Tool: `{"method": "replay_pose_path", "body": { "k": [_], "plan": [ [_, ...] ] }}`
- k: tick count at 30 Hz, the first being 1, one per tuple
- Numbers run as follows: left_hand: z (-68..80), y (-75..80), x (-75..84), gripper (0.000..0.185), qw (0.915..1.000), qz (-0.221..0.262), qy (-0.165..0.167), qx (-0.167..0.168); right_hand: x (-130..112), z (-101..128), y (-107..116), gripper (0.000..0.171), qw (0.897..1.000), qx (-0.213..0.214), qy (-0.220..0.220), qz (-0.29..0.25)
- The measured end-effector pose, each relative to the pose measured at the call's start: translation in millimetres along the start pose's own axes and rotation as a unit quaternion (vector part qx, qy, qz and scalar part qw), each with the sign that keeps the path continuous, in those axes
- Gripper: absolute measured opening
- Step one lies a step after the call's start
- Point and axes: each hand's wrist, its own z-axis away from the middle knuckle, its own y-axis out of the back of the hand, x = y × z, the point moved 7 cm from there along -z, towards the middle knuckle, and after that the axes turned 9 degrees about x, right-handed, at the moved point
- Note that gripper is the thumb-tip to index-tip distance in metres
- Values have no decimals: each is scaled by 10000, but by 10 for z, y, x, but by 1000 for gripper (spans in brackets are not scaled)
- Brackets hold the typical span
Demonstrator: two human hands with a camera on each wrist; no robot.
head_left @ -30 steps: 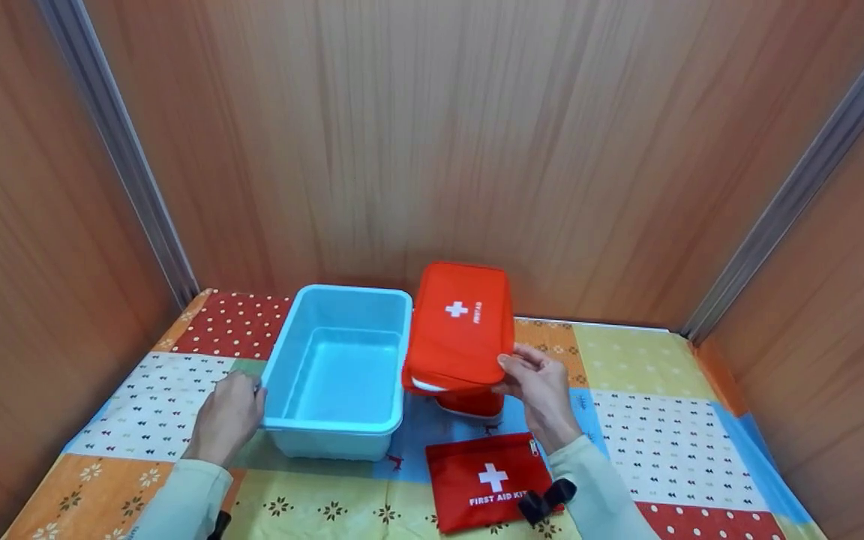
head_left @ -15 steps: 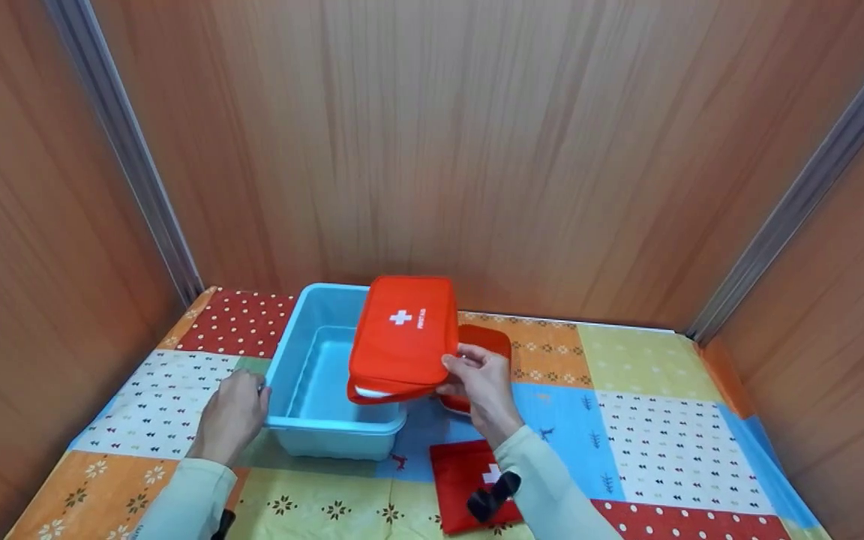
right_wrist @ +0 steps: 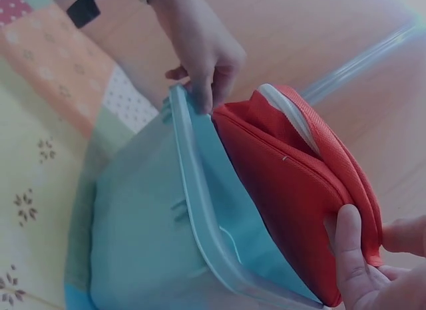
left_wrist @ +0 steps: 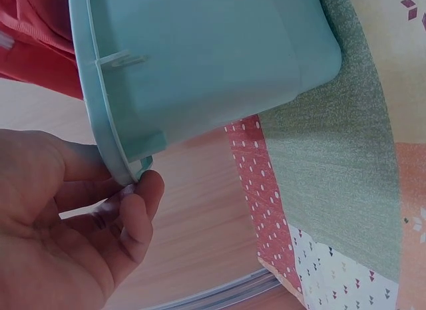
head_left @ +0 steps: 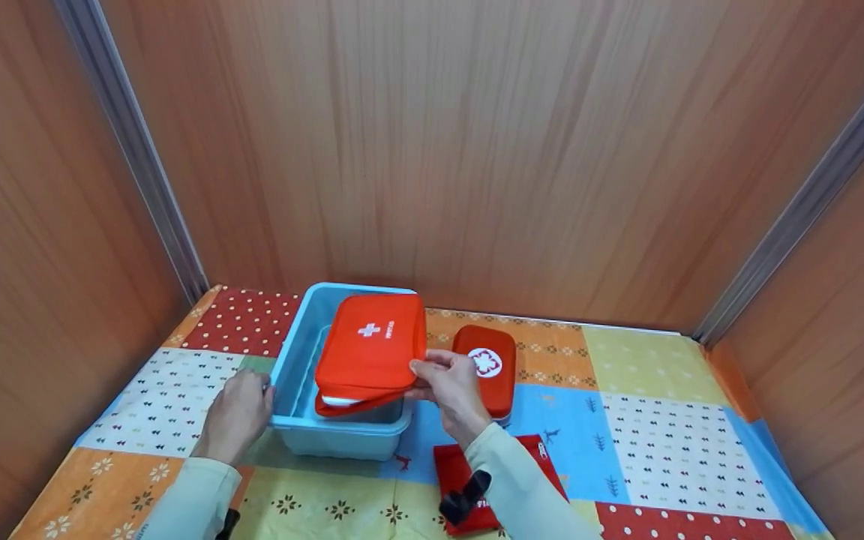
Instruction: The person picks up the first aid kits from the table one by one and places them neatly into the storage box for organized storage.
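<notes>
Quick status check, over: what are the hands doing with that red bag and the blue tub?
Left hand grips blue tub rim. Right hand pinches red first-aid bag, tilted over the tub's mouth. Nothing blocking; smaller red case sits beside.

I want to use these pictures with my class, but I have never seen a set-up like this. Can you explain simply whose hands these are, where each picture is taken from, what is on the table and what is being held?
There is no machine: a person works with two bare hands and wears three cameras. The wide picture comes from the head, looking down at a table with a patchwork cloth. The other two come from the wrists, close up.

The left hand grips the rim of a light blue tub. The right hand pinches the edge of a large orange-red first aid bag, tilted over the tub and partly inside it.

Beside the tub lies a smaller red case with a white emblem. A flat red pouch lies nearer the person, partly hidden by the right sleeve.
</notes>
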Motion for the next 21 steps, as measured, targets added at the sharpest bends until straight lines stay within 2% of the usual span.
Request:
{"method": "replay_pose_path", "body": {
  "k": [9,21],
  "plan": [
    [-18,-16,-1,43,10000,-79,-14,23,86,25,-197,31,9996,-186,-192,-8],
    [-17,-13,-7,42,10000,26,-51,-13,177,15,-229,27,9971,-88,-475,581]
  ]
}}
